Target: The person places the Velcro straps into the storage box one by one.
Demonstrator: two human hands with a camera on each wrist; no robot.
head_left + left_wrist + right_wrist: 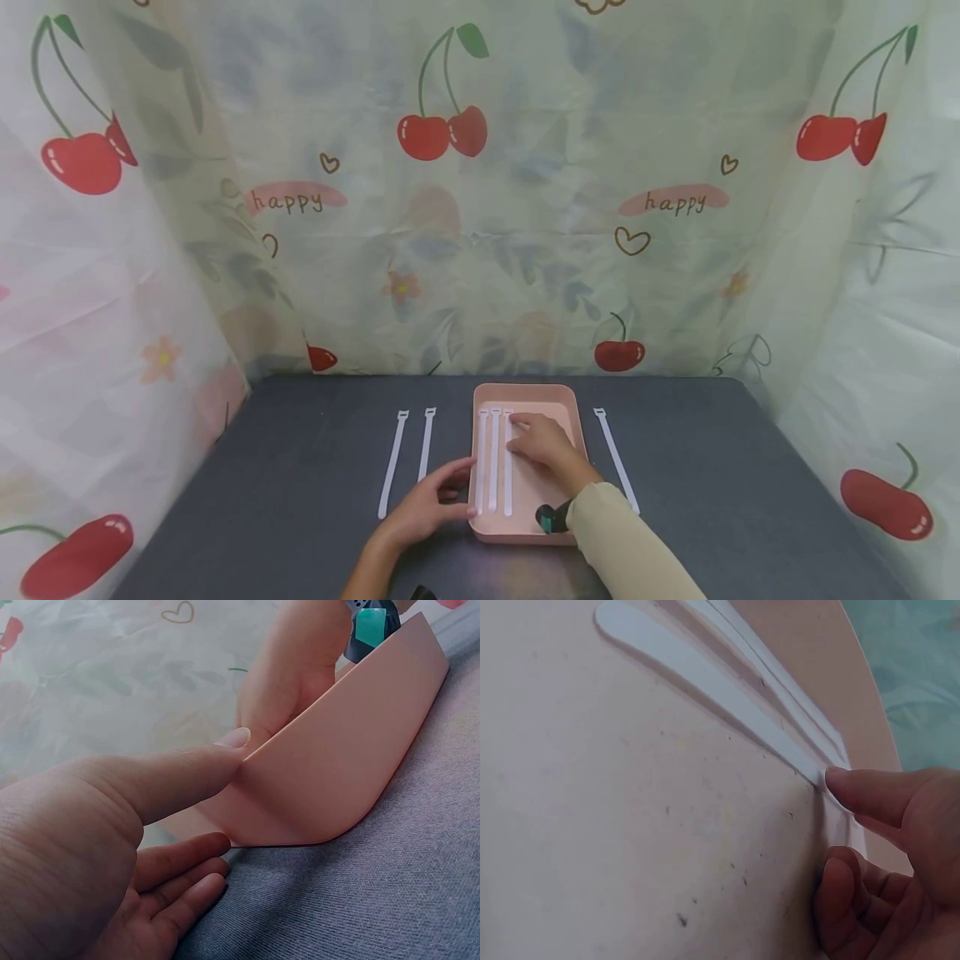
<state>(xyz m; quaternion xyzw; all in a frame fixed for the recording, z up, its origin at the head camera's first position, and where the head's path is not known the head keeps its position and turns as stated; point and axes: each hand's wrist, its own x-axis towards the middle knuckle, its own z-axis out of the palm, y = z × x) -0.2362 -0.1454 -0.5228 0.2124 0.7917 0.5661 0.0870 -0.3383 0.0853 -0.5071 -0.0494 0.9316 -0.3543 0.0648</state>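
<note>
A pink rectangular tray (525, 508) holds three white straps with slotted heads, lined up lengthwise along its left side. My right hand (551, 450) reaches into the tray and pinches the rightmost white strap (508, 483) near its head end, its index finger at the head and its thumb lower down. In the right wrist view the thumb lies on this strap (705, 682), whose rounded tail rests on the tray floor. At the tray's left wall is my left hand (423, 504), fingers extended, with its thumb (234, 741) against the rim at a corner.
Two more white straps lie left of the tray on the dark cloth-covered table (300, 483), one strap (393, 462) outermost and one strap (426, 442) nearer. Another strap (617, 461) lies to the right, beside my sleeve. Cherry-printed curtains (480, 250) enclose the back and sides.
</note>
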